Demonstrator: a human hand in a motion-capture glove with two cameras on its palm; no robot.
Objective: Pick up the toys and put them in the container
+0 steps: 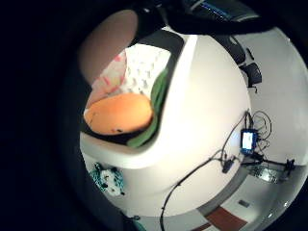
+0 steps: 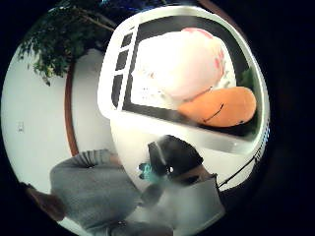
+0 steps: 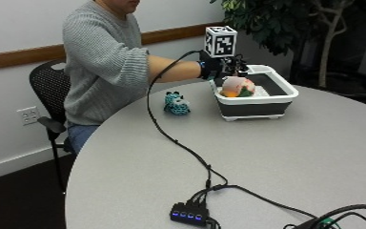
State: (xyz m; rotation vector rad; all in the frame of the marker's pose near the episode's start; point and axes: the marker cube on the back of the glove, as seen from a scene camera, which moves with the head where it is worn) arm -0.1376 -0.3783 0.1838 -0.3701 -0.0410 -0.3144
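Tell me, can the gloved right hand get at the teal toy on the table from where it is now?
Probably yes. The right hand is over the container, and the teal toy lies in the open on the table beside it, nearer the person, with nothing between them.

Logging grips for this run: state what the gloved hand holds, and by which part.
Cannot be told: the gloved right hand hovers over the container above the toys, its fingers hidden.
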